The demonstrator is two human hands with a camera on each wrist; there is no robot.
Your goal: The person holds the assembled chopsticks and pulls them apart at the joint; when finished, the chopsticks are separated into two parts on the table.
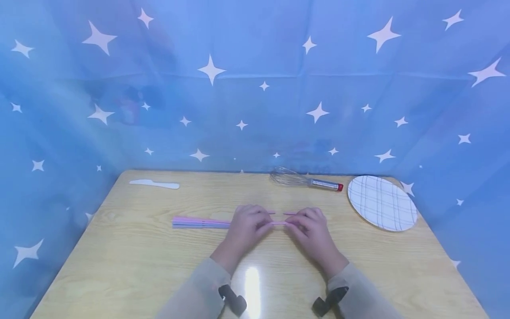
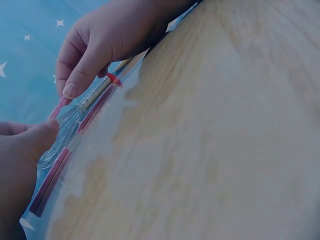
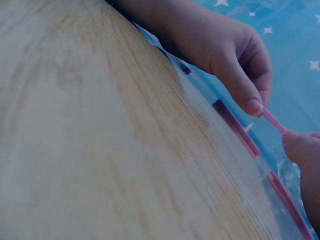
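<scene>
Both hands pinch one thin pink drinking straw [image 1: 279, 223] between them, above the middle of the table. My left hand [image 1: 248, 226] grips its left part and my right hand [image 1: 311, 228] its right part, thumbs facing each other across a short gap. The left wrist view shows a narrow section of the straw [image 2: 59, 107] between the thumbs. A bundle of pink and blue straws [image 1: 201, 222] lies on the table left of my left hand and partly behind it. Another pink piece [image 1: 290, 213] lies behind my right hand, mostly hidden.
A wire whisk [image 1: 324, 184] with a red-tipped handle lies at the table's back edge. To its right is a white plaid plate [image 1: 382, 203]. A white knife [image 1: 154, 183] lies at the back left. A blue star-patterned curtain [image 1: 255, 102] encloses the wooden table [image 1: 131, 266].
</scene>
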